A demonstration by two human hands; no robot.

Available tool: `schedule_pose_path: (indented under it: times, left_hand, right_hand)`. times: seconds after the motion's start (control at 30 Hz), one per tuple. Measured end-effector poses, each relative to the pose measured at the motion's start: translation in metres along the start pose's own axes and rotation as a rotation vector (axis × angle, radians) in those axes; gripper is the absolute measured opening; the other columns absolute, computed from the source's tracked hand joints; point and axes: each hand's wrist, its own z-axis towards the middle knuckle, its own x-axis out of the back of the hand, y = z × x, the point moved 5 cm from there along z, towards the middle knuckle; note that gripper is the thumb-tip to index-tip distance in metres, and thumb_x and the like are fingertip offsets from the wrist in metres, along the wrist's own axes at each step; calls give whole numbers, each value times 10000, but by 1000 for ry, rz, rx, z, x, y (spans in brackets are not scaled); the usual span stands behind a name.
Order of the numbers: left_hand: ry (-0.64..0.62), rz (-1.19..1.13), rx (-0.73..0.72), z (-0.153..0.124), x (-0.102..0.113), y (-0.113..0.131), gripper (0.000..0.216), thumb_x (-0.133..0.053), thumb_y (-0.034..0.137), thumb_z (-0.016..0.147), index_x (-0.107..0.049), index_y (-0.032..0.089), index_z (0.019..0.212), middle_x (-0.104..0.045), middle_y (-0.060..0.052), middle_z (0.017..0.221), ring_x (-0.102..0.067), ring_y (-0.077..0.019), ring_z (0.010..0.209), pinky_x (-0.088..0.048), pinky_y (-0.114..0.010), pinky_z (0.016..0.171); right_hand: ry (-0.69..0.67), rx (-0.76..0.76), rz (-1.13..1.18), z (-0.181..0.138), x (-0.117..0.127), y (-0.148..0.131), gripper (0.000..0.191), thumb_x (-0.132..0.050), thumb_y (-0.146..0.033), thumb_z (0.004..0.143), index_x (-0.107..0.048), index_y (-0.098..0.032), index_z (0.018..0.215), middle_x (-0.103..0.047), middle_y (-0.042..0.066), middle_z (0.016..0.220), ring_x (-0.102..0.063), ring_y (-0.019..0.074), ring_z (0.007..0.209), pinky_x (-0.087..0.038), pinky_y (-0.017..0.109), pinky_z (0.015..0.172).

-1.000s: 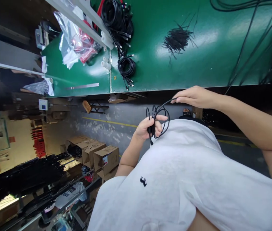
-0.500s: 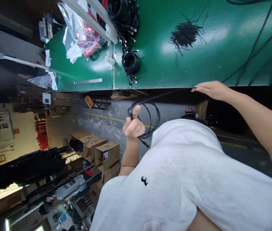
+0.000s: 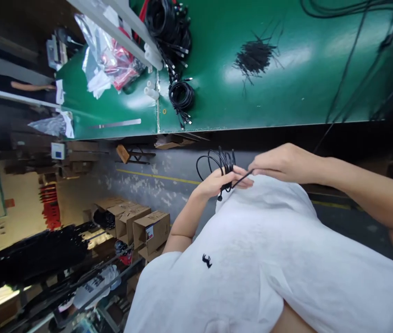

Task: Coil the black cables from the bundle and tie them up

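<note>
A black cable lies in several loops across the fingers of my left hand, which grips the coil in front of my white shirt. One cable end with a small plug hangs just below that hand. My right hand pinches a straight stretch of the same cable, close to the left fingertips. Both hands are off the near edge of the green table. On the table lies a tied coil of black cable with plug ends, and a larger bundle of black cables behind it.
A pile of short black ties lies on the table, with long black cables trailing at the right. Left are a plastic bag with red contents, white rollers and a steel ruler. Cardboard boxes stand on the floor.
My hands have come together: the right hand moved left and down from the table edge, the left moved right. The cable loops now sit across my left fingers, and the stretch between the hands is shorter.
</note>
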Motion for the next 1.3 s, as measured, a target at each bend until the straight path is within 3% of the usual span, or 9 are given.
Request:
schedule_pose_path:
  times: [0.17,0.27,0.37,0.5,0.67,0.8,0.97,1.13,1.3]
  left_hand:
    - [-182,-16,98,-12,-9,-17,419,-704,544,802,-730,125,816,-416,41,300,-365,-99,231,-354,-207,319]
    - [63,-144,-106,-31,13,1,463,-509,602,918,-735,206,840,-129,130,259,-96,-59,174,-145,-183,251]
    - [405,-264,-408,-61,35,38,386,-479,602,940,-672,344,1155,-203,148,338,-84,-33,190,-57,-176,262]
    - [543,-280,-444,-63,40,60,452,-545,499,950,-519,374,1384,-522,113,502,-362,-15,269,-234,-118,319]
    - [264,-104,-157,-9,20,21,443,-723,443,838,-673,143,1159,-777,-102,872,-757,-196,815,-585,-239,700]
    - [-41,54,12,7,-12,-9,500,-835,513,689,-722,112,966,-773,-157,869,-754,-241,799,-597,-332,774]
    - [-287,-10,101,-15,-27,-16,461,-775,571,727,-743,125,839,-421,50,338,-378,-86,273,-379,-208,342]
    - [246,-207,-284,-50,29,8,468,-475,613,928,-713,234,790,0,146,281,7,-54,204,-88,-175,226]
    - [698,-271,-612,-78,49,34,471,-370,633,973,-663,319,1166,25,154,342,79,-58,245,11,-197,246]
  right_hand:
    - [-43,-178,182,1,16,53,443,-428,-563,955,-711,-224,922,-719,10,895,-629,162,802,-418,268,732]
    - [102,-387,122,-39,17,129,483,-380,-567,951,-709,-216,923,-731,46,1017,-639,206,952,-443,312,850]
    - [133,-555,-129,-87,8,179,443,-381,-473,953,-711,-180,918,-724,132,1115,-635,254,1024,-442,364,891]
    - [-203,-332,-212,-98,-34,122,391,-359,-360,1008,-725,-232,961,-748,72,1059,-668,232,874,-458,366,780]
    - [-184,79,-123,-38,-32,5,455,-329,-427,1041,-691,-183,912,-716,74,827,-618,179,703,-387,302,639]
    - [-85,49,-126,5,-5,4,470,-330,-468,1021,-656,-203,811,-655,33,747,-559,148,668,-296,264,591]
    - [-147,-105,177,-2,6,52,449,-420,-552,964,-642,-201,795,-649,11,772,-561,139,707,-377,256,670]
    - [189,-528,161,-59,22,157,348,-435,-432,940,-637,-170,833,-667,84,857,-579,170,826,-409,297,819]
    - [113,-676,78,-92,-7,190,238,-521,-348,917,-651,-156,969,-689,121,974,-602,210,940,-411,332,907]
